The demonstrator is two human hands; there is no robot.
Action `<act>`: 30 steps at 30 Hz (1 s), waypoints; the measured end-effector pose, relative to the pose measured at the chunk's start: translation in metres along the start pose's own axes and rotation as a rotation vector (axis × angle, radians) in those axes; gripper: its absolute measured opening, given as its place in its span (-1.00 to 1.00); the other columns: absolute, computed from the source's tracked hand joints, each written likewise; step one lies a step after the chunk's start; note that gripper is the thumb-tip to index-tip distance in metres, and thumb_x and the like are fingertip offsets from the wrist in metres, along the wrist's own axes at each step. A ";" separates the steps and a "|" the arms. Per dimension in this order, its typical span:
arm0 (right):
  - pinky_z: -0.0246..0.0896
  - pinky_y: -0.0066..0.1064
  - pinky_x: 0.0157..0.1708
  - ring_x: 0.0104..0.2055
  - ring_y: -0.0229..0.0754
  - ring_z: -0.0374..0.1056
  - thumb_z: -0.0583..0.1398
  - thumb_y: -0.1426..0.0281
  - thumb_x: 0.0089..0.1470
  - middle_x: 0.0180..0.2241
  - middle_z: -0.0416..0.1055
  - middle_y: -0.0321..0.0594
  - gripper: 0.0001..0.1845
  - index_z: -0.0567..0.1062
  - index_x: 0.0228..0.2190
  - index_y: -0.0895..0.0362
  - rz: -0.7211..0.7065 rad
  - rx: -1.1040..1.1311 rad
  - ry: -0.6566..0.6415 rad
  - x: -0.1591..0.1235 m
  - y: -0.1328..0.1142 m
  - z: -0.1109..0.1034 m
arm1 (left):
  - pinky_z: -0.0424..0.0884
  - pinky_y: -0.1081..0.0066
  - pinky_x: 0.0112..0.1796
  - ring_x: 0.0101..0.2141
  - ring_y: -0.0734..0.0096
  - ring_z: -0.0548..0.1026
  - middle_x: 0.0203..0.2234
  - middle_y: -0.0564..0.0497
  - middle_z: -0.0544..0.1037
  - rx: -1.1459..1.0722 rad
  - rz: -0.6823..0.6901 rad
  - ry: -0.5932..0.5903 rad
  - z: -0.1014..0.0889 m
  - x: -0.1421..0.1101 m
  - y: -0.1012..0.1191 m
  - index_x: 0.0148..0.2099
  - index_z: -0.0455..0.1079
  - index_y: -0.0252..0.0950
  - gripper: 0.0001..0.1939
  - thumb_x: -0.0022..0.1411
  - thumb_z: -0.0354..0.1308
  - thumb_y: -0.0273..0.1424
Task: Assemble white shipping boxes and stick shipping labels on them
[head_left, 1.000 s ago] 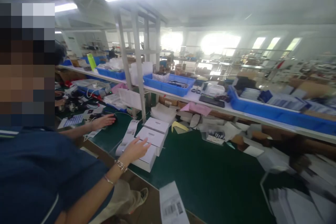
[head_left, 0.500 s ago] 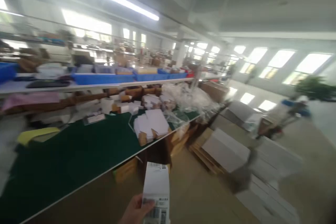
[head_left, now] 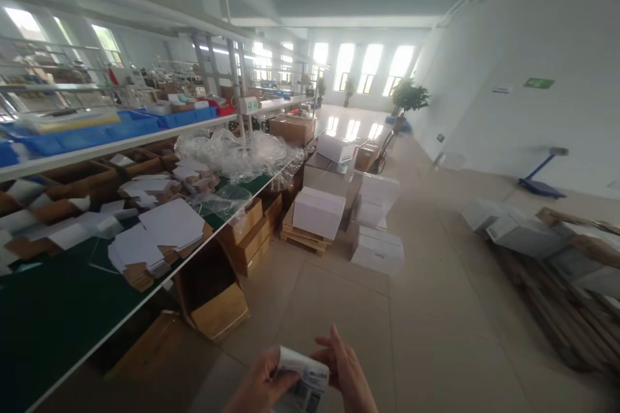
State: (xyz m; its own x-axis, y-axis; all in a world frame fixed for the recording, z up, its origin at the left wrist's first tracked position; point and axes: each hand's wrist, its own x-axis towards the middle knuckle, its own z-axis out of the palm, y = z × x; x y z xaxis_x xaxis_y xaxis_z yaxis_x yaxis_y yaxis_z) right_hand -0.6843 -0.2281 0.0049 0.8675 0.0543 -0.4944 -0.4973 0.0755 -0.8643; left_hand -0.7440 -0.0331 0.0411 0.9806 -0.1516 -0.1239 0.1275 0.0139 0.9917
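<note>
At the bottom of the view, my left hand (head_left: 261,382) grips a folded strip of white printed shipping labels (head_left: 305,379), thumb on the front. Black print and a barcode-like block show on it, too blurred to read. My right hand (head_left: 343,368) is at the strip's right edge with its fingers stretched out. Whether those fingers touch the back of the labels is hidden. Both hands are in the air above the floor, to the right of the green-topped workbench (head_left: 58,310).
Flat white cartons (head_left: 174,224) and clear plastic bags (head_left: 242,155) lie on the bench. An open cardboard box (head_left: 217,310) stands under its edge. White boxes (head_left: 320,210) rest on a pallet and floor ahead. At right are a loaded pallet (head_left: 533,310) and a blue platform scale (head_left: 541,187).
The view has swung right, from the bench toward the aisle and wall. My right hand has come into view beside the labels, which now look folded shorter in my left hand.
</note>
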 end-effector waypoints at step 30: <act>0.39 -0.23 -0.14 -0.19 0.00 0.49 0.42 0.15 -0.09 -0.29 0.65 -0.15 -0.65 0.69 -0.27 0.07 -0.331 0.180 -0.175 0.271 -0.256 -0.006 | 0.49 0.30 -0.16 -0.28 0.21 0.57 -0.29 -0.10 0.67 -0.260 -0.109 -0.011 -0.042 0.391 0.106 -0.10 0.61 -0.35 -0.49 0.05 0.37 -0.04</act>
State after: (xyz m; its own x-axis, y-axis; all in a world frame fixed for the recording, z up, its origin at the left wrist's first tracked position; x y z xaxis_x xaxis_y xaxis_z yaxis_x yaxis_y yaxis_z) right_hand -0.3220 -0.2385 0.0916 0.9739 0.1655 -0.1555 -0.1986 0.2892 -0.9364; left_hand -0.3408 -0.0497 0.0962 0.9574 -0.1769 -0.2281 0.2678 0.2494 0.9306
